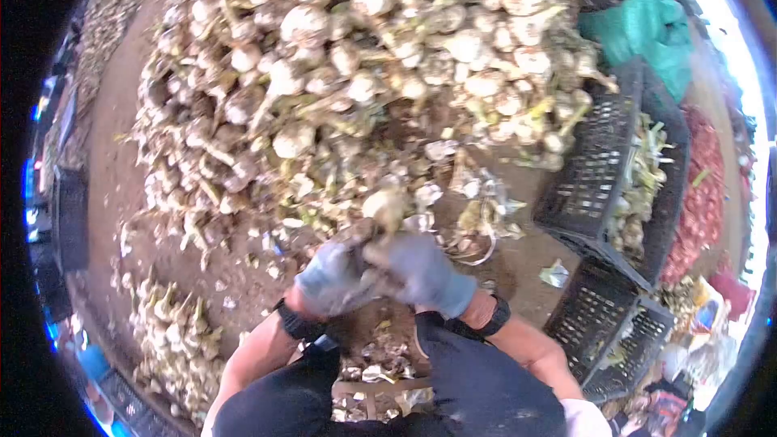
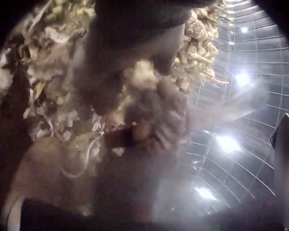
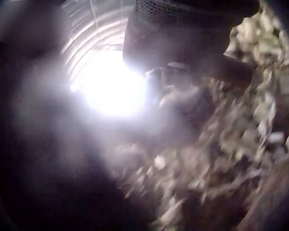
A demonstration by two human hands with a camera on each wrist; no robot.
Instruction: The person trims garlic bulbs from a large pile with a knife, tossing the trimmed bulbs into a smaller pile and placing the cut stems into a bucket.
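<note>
Both hands wear grey-blue gloves and meet in front of the knees in the head view. A garlic bulb (image 1: 385, 205) stands up just beyond the fingers, its lower part blurred among them. My left hand (image 1: 333, 279) has its fingers curled round dark, dirty matter beneath the bulb. Against it, my right hand (image 1: 425, 273) pinches at the same bulb's underside. In the left wrist view the bulb (image 2: 142, 74) shows pale between the blurred gloves. The right wrist view is mostly glare and blur, and what the fingers hold is hidden there.
A large garlic heap (image 1: 324, 57) spreads ahead, and a smaller pile (image 1: 174, 332) lies at lower left. Black crates (image 1: 587, 170) stand at the right, one holding garlic stems. Beyond them are a red net sack (image 1: 702, 194) and a green bag (image 1: 647, 32). Loose skins litter the ground.
</note>
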